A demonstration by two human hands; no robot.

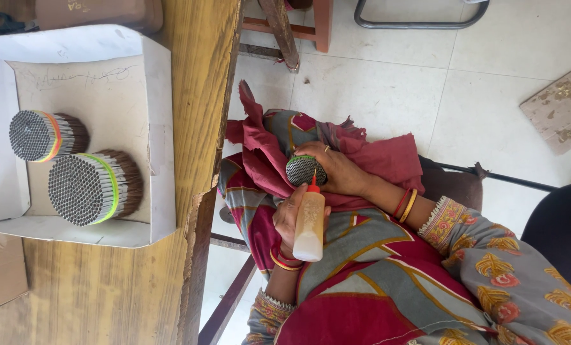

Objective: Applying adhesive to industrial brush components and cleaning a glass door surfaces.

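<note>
Here both hands grip, left [290,214] bottle [309,225], right [336,169] half-hidden tube bundle [303,170].

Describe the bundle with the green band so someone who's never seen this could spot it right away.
Look at the wooden table and the open white cardboard box lying on it. Two round bundles of thin tubes lie inside; the green-banded bundle is the larger one, nearer the person. Its neighbour, the smaller bundle, has an orange band.

White box [161,128], two banded bundles [94,186], wooden table [196,76]
</note>
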